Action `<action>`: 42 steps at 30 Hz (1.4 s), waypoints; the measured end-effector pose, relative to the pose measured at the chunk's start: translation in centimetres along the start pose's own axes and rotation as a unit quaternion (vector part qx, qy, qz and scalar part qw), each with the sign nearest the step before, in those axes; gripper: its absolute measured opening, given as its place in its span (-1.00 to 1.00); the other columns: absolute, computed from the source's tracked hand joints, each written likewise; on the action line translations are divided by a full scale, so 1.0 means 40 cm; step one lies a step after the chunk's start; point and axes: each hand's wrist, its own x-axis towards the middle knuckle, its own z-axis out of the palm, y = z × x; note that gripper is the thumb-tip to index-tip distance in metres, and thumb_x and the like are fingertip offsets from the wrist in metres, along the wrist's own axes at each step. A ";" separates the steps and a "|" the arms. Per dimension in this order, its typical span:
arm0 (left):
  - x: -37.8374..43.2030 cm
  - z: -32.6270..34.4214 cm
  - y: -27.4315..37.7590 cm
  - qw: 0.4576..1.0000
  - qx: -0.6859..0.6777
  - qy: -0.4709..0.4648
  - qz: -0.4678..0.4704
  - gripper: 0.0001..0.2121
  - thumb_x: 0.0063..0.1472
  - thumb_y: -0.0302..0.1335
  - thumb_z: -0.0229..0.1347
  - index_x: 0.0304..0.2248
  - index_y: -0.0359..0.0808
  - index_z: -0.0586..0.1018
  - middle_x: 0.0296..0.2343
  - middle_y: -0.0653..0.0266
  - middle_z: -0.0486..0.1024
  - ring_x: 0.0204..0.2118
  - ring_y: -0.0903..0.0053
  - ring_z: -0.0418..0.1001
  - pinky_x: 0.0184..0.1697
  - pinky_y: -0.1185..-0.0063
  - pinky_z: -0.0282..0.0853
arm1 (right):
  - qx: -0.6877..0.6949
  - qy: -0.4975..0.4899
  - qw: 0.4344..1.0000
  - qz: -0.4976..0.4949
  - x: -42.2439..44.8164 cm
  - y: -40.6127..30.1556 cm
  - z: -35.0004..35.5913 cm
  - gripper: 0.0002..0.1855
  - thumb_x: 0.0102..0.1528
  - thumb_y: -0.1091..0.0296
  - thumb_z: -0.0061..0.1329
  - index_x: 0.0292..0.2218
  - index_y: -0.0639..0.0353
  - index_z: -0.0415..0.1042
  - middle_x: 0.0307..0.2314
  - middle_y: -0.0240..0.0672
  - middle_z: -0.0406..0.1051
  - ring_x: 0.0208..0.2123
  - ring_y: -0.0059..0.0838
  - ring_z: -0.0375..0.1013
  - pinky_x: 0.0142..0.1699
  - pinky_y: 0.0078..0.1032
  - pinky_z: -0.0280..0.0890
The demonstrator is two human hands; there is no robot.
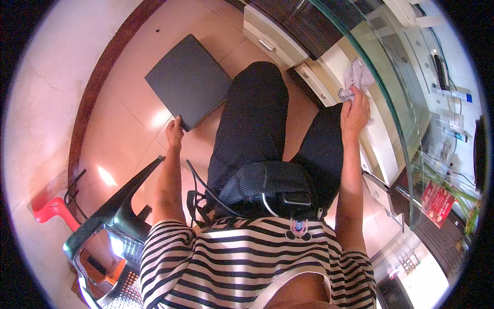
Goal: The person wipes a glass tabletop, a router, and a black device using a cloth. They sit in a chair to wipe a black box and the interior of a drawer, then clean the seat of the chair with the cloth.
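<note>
My left hand (175, 132) grips one corner of a flat, dark grey square panel (189, 77), held out over the tiled floor beside my left knee. In my right hand (357, 110) is a crumpled whitish cloth (359, 77) with a checkered edge. It is pressed against a cream shelf of the cabinet (335, 58), under the curved glass top (380, 73). The thumb and fingers of the right hand close on the lower part of the cloth. What the underside of the panel looks like is hidden.
A dark plastic chair (115, 228) and a red plastic object (54, 208) stand at the lower left by the wall. Cream drawers (272, 38) with a metal handle are ahead. Beyond the glass edge lie a red card (439, 203) and green leaves (472, 208).
</note>
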 end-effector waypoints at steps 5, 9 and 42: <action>0.031 -0.046 -0.039 0.989 -0.105 0.011 -0.103 -0.38 0.09 0.30 -0.21 -0.64 -0.15 0.31 -0.74 0.50 0.18 -0.75 0.69 0.10 -0.68 0.65 -0.03 | 0.008 0.021 1.000 -0.010 0.008 -0.016 0.000 -0.56 -0.07 0.44 -0.16 -0.08 0.04 0.33 -0.13 -0.16 0.32 -0.06 -0.11 0.29 0.04 -0.20 0.16; 0.021 0.045 0.001 0.987 -0.111 -0.033 -0.114 -0.05 -0.10 0.42 -0.14 0.04 -0.27 0.30 -0.18 0.17 0.40 -0.19 0.42 0.35 -0.11 0.37 0.23 | -0.018 0.004 1.000 -0.005 0.001 0.008 0.004 -0.55 -0.07 0.44 -0.16 -0.08 0.04 0.33 -0.13 -0.15 0.32 -0.06 -0.10 0.28 0.04 -0.19 0.16; -0.046 0.101 -0.031 0.984 -0.156 -0.084 -0.030 -0.56 0.21 0.02 -0.06 -0.36 -0.27 0.46 -0.53 0.35 0.39 -0.47 0.59 0.39 -0.37 0.61 0.35 | 0.348 -0.087 0.926 -0.120 0.128 -0.372 0.061 -0.68 -0.07 0.49 -0.14 -0.24 0.07 0.47 -0.24 -0.15 0.41 -0.16 -0.12 0.39 -0.06 -0.31 0.29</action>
